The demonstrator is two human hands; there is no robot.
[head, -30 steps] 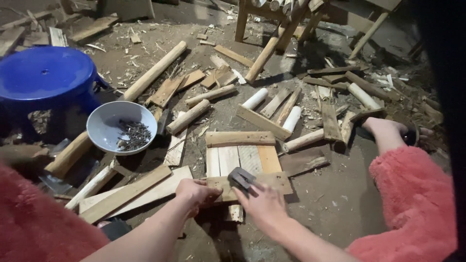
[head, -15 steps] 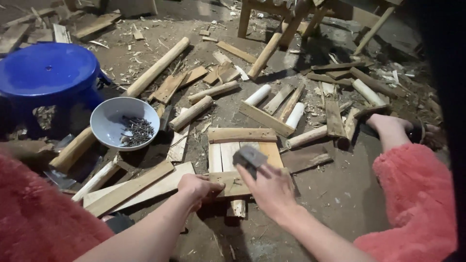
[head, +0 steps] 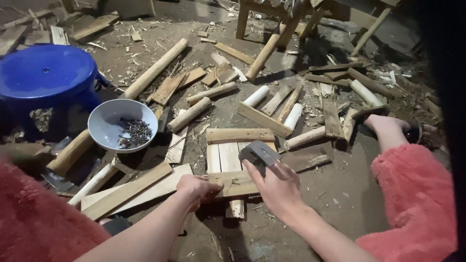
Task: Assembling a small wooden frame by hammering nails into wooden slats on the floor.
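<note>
Both: left hand (head: 196, 187) presses crosspiece (head: 233, 183); right hand (head: 276, 187) grips hammer (head: 258, 153).

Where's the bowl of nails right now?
The pale bowl of nails sits on the ground at the left, just right of the blue stool, beyond the left hand.

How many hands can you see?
3. The left hand rests on the near wooden crosspiece, the right hand holds a grey metal tool above it, and another person's hand is at far right. Others may be hidden.
</note>
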